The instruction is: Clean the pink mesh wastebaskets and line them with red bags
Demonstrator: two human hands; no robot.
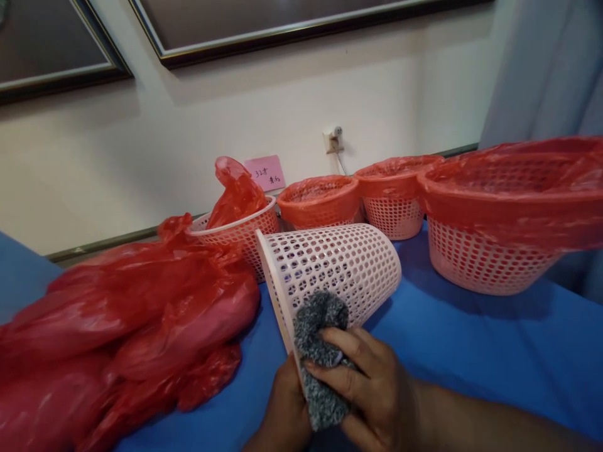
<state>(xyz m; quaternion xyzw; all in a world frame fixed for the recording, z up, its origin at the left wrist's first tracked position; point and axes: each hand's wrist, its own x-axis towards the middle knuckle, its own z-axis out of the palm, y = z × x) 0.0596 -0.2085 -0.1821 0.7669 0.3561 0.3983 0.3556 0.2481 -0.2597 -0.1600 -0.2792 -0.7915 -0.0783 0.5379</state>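
A white perforated plastic basket lies on its side on the blue tablecloth, its open rim toward me. My right hand is closed round a grey fuzzy cloth and presses it against the basket's outer wall near the rim. My left hand sits just below the rim at the basket's near edge, fingers curled on it; most of this hand is hidden behind the cloth and the rim.
A heap of red plastic bags covers the left of the table. Behind stands a basket with a loose red bag, then three baskets lined with red bags along the wall. A pink note and a wall socket are behind.
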